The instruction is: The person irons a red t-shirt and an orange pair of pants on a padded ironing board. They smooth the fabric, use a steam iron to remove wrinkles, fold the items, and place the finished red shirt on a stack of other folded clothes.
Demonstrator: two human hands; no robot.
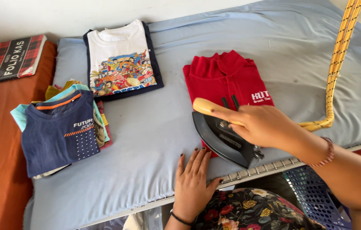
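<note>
We see one iron (225, 138) on one red shirt (227, 79), our right hand (263, 125) wrapped around its handle; our left hand (192, 183) lies spread flat at 6 o'clock.

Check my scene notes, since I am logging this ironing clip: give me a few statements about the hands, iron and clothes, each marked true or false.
1. The right hand grips the iron by its yellow handle. True.
2. The iron sits on the white printed T-shirt. False: it sits at the near edge of the folded red shirt; the white one lies apart, further back and to the left.
3. The left hand rests flat on the blue cloth, holding nothing. True.
4. The navy T-shirt lies alone. False: it tops a stack of folded clothes.
5. A yellow braided cord runs up to the right. True.
</note>
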